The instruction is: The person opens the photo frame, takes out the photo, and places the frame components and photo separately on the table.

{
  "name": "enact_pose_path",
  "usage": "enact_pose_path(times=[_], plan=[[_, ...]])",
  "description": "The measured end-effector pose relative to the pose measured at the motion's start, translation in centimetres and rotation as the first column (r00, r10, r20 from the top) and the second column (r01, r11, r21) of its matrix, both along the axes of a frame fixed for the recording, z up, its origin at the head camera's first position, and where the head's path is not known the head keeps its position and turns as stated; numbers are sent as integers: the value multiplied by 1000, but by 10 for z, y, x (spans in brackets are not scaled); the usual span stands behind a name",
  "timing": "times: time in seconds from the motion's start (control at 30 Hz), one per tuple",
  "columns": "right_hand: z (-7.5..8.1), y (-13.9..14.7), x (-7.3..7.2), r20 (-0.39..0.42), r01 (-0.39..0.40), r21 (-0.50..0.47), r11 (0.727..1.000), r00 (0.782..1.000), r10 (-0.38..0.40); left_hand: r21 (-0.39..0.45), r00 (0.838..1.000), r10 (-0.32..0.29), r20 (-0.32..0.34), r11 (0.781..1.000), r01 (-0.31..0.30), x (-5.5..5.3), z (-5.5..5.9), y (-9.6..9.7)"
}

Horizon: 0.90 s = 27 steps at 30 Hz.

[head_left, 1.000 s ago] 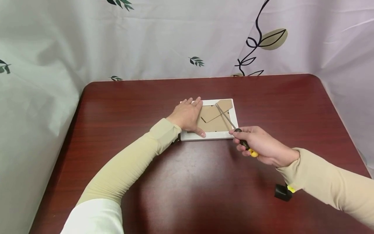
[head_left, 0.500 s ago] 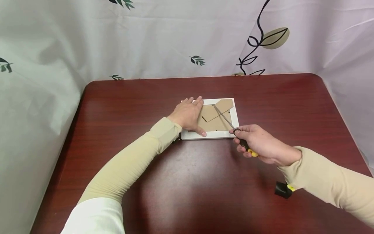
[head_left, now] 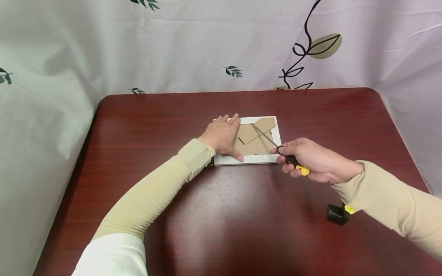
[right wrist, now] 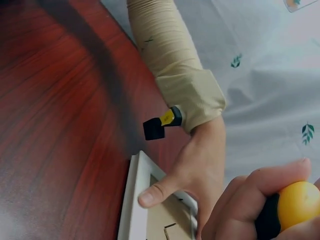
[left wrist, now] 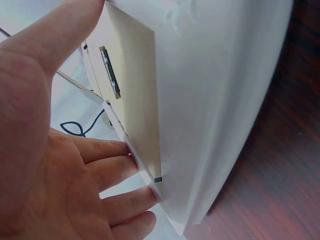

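Note:
A white picture frame [head_left: 259, 158] lies face down on the table, showing its brown backing board [head_left: 253, 148] and fold-out stand [head_left: 267, 123]. Across the frame's left part rests my left hand [head_left: 221, 137], fingers spread over the far edge and thumb on the near edge. My right hand [head_left: 312, 161] grips a screwdriver [head_left: 290, 159] by its black and yellow handle. The shaft slants over the backing, its tip at a small dark tab on the far inner edge. In the right wrist view, the handle's yellow end [right wrist: 298, 204] shows in the curled fingers.
The dark red wooden table [head_left: 214, 214] has a patterned pale curtain [head_left: 193, 46] behind it. A black wrist camera [head_left: 337, 214] hangs under the right sleeve; another, a black block [right wrist: 154, 129], sits at the left cuff in the right wrist view.
The screwdriver's tip has shifted slightly left along the frame's far inner edge. My right hand and the handle have since moved a little up and right. The left hand stays in place.

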State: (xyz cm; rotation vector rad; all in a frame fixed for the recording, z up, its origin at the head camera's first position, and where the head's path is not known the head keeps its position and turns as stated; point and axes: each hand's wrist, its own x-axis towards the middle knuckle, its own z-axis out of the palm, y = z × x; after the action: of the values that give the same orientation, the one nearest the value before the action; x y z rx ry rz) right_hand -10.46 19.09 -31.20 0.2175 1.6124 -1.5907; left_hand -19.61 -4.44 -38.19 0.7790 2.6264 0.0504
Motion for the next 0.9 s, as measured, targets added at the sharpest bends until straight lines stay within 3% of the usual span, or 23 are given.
enact_pose_path(times=[0.2, 0.63, 0.9], plan=[[0, 0, -2, -2, 8, 4, 1000, 1000, -8, -6, 1000, 3, -2, 1000, -3, 0, 0, 0], [1, -14, 8, -49, 34, 28, 999, 998, -33, -11, 1000, 1, 0, 1000, -1, 0, 0, 2], [-3, -29, 14, -34, 78, 1, 997, 996, -78, -10, 1000, 4, -17, 1000, -4, 0, -1, 3]])
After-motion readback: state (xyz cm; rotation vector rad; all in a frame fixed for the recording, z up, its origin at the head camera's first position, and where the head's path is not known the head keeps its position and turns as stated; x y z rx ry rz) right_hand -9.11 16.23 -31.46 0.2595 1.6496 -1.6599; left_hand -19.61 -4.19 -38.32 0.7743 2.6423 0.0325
